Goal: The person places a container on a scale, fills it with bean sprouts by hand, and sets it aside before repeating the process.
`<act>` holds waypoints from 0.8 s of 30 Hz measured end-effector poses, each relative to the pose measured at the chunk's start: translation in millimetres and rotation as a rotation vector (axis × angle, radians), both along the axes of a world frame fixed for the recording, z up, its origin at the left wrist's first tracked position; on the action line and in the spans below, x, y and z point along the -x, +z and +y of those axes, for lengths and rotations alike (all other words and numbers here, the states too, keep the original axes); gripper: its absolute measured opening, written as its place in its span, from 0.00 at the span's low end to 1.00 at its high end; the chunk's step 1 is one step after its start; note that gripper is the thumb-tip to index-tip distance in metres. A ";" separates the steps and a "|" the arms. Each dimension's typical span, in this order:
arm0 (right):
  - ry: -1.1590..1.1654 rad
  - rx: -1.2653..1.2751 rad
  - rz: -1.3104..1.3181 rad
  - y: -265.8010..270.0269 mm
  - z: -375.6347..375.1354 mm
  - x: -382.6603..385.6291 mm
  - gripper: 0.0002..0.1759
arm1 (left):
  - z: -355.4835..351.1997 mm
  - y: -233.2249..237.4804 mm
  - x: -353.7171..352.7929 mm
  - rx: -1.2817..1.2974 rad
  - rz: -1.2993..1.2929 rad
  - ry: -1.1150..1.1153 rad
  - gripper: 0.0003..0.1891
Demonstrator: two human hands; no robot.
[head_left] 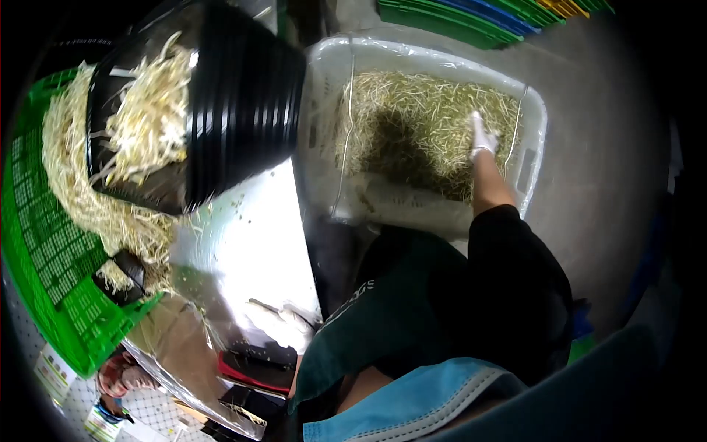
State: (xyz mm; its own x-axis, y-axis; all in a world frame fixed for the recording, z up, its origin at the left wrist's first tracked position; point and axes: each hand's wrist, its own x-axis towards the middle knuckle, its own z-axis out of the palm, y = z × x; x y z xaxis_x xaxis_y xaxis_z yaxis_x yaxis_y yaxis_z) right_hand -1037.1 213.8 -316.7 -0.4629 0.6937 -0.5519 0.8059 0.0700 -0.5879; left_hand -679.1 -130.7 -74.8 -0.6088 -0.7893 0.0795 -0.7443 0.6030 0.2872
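Observation:
My right hand (483,140), in a white glove, reaches into a pale plastic bin (537,140) with a clear liner. Its fingers look stretched out over the bean sprouts (420,103) heaped there; whether any sprouts are under the palm is hidden. My left hand (283,324), also in a white glove, lies with fingers extended on a shiny metal tabletop (258,236). Glare washes out its detail. Beyond it, a large black ribbed tub (247,103) holds pale bean sprouts (151,121).
A green crate (51,214) with many sprouts stands at the left, with a small black container (129,276) by it. A plastic-lined box (173,331) is below. Stacked coloured crates (464,18) stand at the top. Another person (125,372) shows at lower left.

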 end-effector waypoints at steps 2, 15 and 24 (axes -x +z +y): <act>0.148 0.073 -0.015 -16.2 -23.6 3.9 0.69 | -0.1 -1.9 -1.1 0.004 0.020 -0.013 0.32; 0.846 0.078 0.107 18.3 -86.7 10.2 0.38 | 2.2 -2.6 -5.5 -0.110 0.128 0.068 0.32; 0.589 -0.020 -0.018 -85.3 -53.8 -54.8 0.49 | -5.1 -8.9 -12.9 0.074 0.111 -0.132 0.32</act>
State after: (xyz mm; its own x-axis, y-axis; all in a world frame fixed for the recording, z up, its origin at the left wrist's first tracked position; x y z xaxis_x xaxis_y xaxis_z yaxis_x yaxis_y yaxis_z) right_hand -982.4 160.1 -402.1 -0.7639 0.3332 -0.5526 0.6378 0.5199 -0.5682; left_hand -666.2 -135.8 -83.7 -0.6908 -0.6928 0.2072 -0.6234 0.7158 0.3146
